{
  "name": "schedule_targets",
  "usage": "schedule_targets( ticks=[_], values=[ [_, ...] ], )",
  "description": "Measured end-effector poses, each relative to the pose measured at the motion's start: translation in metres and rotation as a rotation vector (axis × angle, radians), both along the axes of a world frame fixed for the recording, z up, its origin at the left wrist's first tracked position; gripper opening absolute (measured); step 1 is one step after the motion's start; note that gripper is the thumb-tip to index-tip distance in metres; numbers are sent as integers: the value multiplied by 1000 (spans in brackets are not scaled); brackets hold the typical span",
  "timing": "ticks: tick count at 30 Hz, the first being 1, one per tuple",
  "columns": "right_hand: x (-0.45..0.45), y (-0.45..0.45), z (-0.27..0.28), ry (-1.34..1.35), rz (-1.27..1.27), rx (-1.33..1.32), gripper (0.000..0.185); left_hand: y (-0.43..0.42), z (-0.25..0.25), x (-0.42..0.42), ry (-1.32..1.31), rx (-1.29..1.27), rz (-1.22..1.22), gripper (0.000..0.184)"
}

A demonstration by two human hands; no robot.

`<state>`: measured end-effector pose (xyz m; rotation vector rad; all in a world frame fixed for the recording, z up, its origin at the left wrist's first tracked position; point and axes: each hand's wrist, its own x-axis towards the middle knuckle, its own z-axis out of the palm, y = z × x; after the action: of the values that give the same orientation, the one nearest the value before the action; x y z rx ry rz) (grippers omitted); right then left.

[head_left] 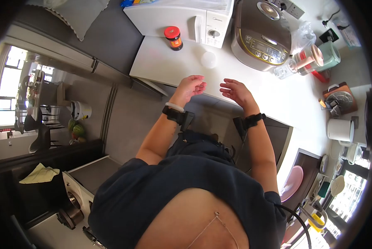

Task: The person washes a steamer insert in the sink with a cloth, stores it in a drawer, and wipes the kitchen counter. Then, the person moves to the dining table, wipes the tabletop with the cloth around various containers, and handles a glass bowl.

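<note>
My left hand [190, 89] hovers at the front edge of the white counter [152, 58], palm turned inward, its fingers loosely bent and holding nothing. Facing it across a small gap, my right hand [236, 91] is open too, fingers apart. Beyond the hands, a small translucent white round object [208, 60] rests on the counter; its kind is unclear. To its left stands a dark jar [175, 42] with a red lid and a label. Neither hand touches the jar or the round object. Black straps with small devices sit on both wrists.
A white microwave [173, 20] stands behind the jar, with a rice cooker [260, 37] to its right. Glass and plastic cups [310, 60] crowd the right corner. Further along are a white canister [340, 129] and a sink holding a pink basin [293, 182].
</note>
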<state>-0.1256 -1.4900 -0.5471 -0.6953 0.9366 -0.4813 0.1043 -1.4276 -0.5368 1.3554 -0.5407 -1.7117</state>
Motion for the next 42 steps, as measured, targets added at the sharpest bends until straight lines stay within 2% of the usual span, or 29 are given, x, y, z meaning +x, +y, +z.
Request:
schedule_targets(
  ticks=[1,2,3,5,6,8,12,16,25,31,33,35,37,39,40,42],
  values=[
    [13,-7,2,118,37,-66,44,0,1,7,-3,-5,3,29],
    [25,-14,2,225,27,-148,57,1,1,15,-2,-7,9,29],
    [37,-20,3,225,31,-149,57,2,0,24,-9,4,35,29],
    [59,-34,4,540,46,-490,72,5,-1,42,-16,16,61,29],
    [68,-45,-5,541,47,-490,72,7,-1,51,-24,22,89,29],
    [83,-65,-31,856,136,-770,87,9,0,67,-29,31,108,28],
    [113,-74,-24,1042,141,-615,93,7,-3,91,-44,63,141,27],
    [128,-81,-22,1049,152,-533,90,-2,-9,106,-34,90,135,26],
    [132,-104,-37,1114,-61,-516,85,-34,-17,107,2,63,-7,27],
    [120,-92,-49,1076,-149,-546,90,-51,-12,86,19,44,-137,29],
    [111,-79,-58,1010,-225,-648,91,-56,-13,78,20,49,-180,29],
    [91,-56,-44,952,-181,-633,81,-63,-13,67,26,48,-223,29],
    [66,-30,-44,886,-215,-561,71,-67,-16,51,70,31,-283,30],
    [33,-1,-66,781,-274,-449,62,-71,-21,31,101,34,-357,29],
    [17,13,-49,701,-260,-284,56,-73,-23,16,112,35,-392,28],
    [-14,34,-48,666,-346,-121,52,-73,-23,-15,111,68,-461,26]
  ],
)
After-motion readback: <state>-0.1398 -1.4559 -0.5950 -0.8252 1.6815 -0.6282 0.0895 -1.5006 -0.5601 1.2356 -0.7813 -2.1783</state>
